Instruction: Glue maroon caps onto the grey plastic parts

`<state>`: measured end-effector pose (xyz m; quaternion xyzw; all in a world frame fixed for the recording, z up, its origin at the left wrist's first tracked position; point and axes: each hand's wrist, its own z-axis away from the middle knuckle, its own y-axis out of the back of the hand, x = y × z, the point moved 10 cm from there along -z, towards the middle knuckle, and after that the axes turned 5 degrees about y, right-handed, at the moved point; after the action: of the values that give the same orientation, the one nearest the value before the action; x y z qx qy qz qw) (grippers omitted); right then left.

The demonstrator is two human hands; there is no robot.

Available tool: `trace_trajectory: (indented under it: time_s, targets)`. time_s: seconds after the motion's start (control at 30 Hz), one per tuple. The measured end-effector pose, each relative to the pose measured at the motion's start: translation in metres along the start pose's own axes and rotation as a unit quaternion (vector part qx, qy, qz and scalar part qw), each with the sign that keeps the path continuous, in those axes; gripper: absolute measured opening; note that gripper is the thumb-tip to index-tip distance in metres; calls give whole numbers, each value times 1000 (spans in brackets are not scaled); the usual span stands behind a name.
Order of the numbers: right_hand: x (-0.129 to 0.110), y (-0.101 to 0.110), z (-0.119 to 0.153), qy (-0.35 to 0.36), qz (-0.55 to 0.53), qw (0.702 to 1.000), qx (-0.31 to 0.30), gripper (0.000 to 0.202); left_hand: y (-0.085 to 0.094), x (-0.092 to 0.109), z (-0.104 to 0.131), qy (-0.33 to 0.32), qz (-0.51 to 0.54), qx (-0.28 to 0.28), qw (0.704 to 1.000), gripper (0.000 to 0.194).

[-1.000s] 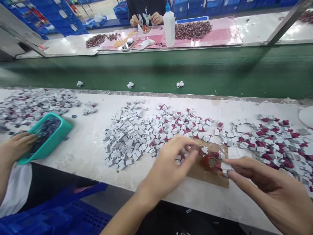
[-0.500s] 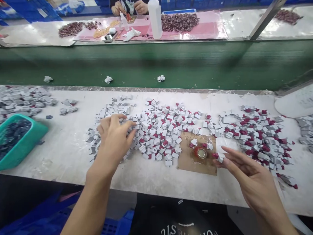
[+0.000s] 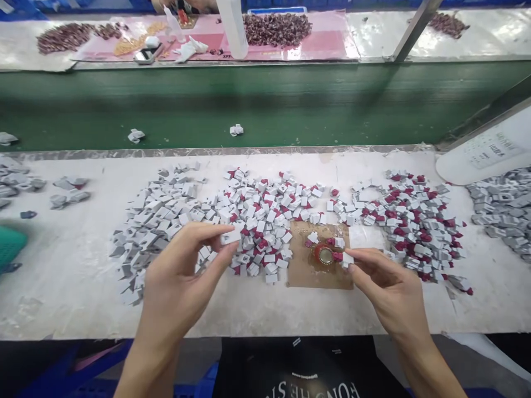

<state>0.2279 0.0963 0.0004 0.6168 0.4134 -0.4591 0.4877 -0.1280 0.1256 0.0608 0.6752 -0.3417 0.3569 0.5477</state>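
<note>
Between thumb and fingers, my left hand (image 3: 186,276) pinches a light grey block (image 3: 230,236) with a small hole, above the pile of grey and dark red pieces (image 3: 265,210). My right hand (image 3: 390,287) grips a grey and dark red piece (image 3: 347,258) at its grey end. The red end is close to a small round orange-red container (image 3: 324,255) with a pale centre, which stands on a brown cardboard square (image 3: 307,276). Two other grey and red pieces lie around that container.
A second pile of grey and red pieces (image 3: 415,221) lies right, near a leaning white bottle (image 3: 481,149). A green basket (image 3: 11,243) is at the left edge. Beyond runs a green belt (image 3: 290,105) carrying small grey pieces. A person's hands (image 3: 203,5) show behind it.
My left hand has come up out of the grey pile with a block pinched in it. My right hand has brought its piece to the container. The view has shifted right.
</note>
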Motion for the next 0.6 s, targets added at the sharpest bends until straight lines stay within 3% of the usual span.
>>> trace_trajectory:
  time_s: [0.13,0.27,0.4,0.6]
  targets:
    - [-3,-3,5,22,19,1000,-6,31,-29,-2,8,58,130,-30,989,10]
    - [0,-5,9,31,31,999,-16,32,-47,-25,14,171,275,-9,946,25]
    - [1,-6,9,37,40,998,-26,30,-52,-27,17,180,248,-7,952,12]
    - [0,-7,8,38,32,998,-24,27,-64,-19,18,177,189,-44,965,9]
